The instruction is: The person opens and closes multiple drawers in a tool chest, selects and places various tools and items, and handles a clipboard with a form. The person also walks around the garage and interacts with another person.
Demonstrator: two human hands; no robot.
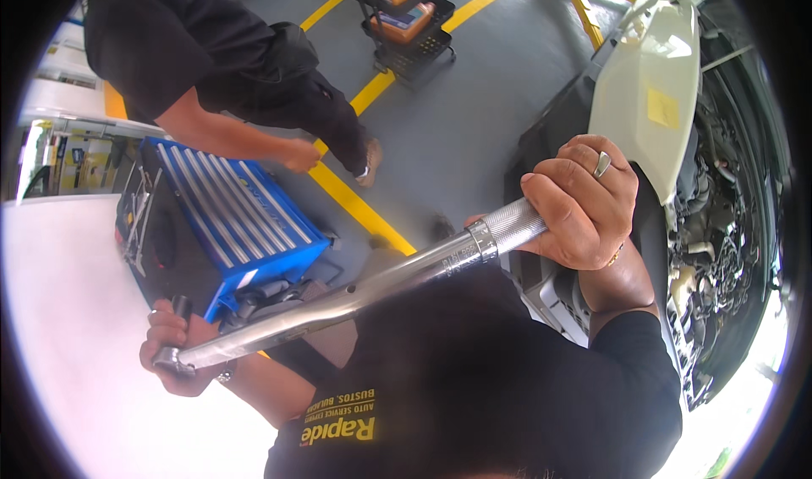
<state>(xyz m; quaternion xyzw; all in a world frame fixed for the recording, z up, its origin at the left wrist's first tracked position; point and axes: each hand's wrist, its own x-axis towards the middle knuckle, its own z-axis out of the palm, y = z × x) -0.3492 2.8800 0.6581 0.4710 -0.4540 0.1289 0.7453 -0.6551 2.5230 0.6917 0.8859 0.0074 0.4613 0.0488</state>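
A long chrome torque wrench point(355, 297) lies slantwise across the view in front of my dark shirt, its head at the lower left and its handle at the upper right. My right hand point(584, 200), with a ring on one finger, is closed around the knurled handle, just above the marked collar. At the other end, my left hand point(198, 335) is wrapped around the ratchet head. A dark socket point(182, 306) stands up from between the left hand's fingers. The left palm is partly hidden behind the wrench head.
Left of me stands a blue tool chest point(296, 259) with several drawers. Beyond it, a person point(194, 39) in dark clothes is walking. A black cart point(414, 52) holds orange containers. On the right, a car's engine bay point(719, 225) is exposed beside a pale fender point(639, 82).
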